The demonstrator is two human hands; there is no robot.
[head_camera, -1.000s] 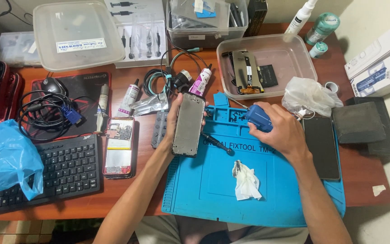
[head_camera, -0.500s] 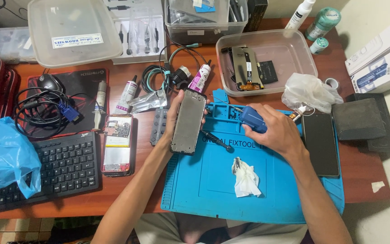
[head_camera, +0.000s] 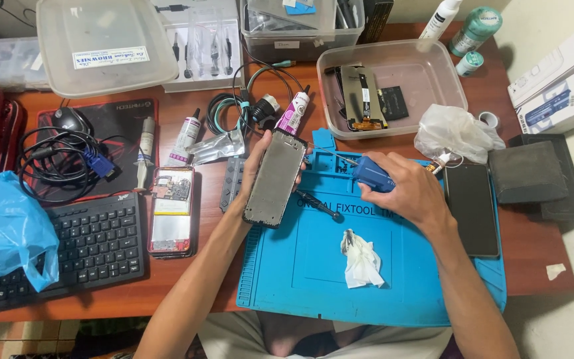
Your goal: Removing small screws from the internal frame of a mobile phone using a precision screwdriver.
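- Head view: the left hand [head_camera: 255,174] is clamped around a grey phone frame [head_camera: 275,179], held above the left edge of the blue work mat [head_camera: 313,286], its long axis running from the table's near edge toward the far edge, slightly tilted.
- The right hand [head_camera: 412,193] is closed on a blue tool [head_camera: 373,175] whose thin tip points left at the frame's top right corner; the frame lies just left of this hand.
- A crumpled white wipe [head_camera: 361,259] lies on the mat nearer the front edge; an opened phone [head_camera: 171,211] rests left of the mat.
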